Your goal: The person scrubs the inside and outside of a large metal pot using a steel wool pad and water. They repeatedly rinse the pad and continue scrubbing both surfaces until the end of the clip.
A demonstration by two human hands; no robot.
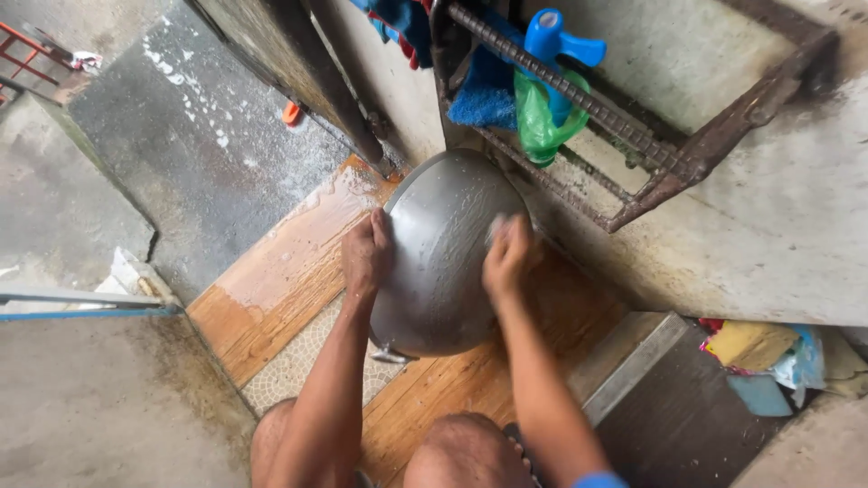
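Bare knees (466, 452) sit nearest, and beyond them the left hand (366, 256) grips the wet, likely slippery, stiff metal pot (434, 262) at its left edge, while the right hand (508, 258) presses what may be a scrub pad against it, fingers curled.

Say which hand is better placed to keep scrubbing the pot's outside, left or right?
Right, probably. The right hand lies flat on the upturned metal pot with something pale, perhaps a scrubber, at its fingertips. The left hand grips the pot's left edge, steadying it over the wet tiled floor.
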